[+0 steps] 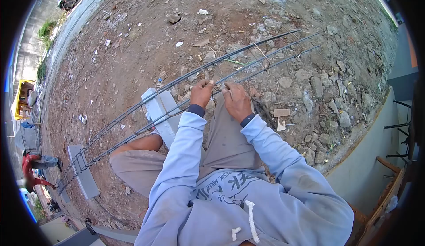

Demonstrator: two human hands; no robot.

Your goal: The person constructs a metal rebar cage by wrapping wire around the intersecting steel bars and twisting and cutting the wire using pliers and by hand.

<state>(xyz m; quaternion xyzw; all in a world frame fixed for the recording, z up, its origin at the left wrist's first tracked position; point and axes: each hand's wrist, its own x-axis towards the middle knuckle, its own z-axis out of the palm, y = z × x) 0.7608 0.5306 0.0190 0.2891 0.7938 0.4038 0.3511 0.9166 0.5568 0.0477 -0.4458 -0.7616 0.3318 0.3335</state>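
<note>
A long rebar cage (pixel 177 78) of dark ribbed bars runs slantwise in front of me, from the lower left to the upper right. Both hands meet at its nearer bars, above my lap. My left hand (pixel 202 94) is closed in a pinch beside a bar. My right hand (pixel 237 101) faces it, fingers bent and pressed together at the same spot. A thin bent rod, apparently a stirrup (pixel 214 101), shows between the hands. What the fingertips grip is too small to make out. Farther right, a rusty stirrup (pixel 261 53) stands around the bars.
A light grey block (pixel 161 106) and another block (pixel 83 171) lie under the cage. Broken stones (pixel 316 86) and a tile piece (pixel 281 113) lie at right, near a low wall (pixel 358 148). At far left a person in red (pixel 30 168) bends by the cage's end.
</note>
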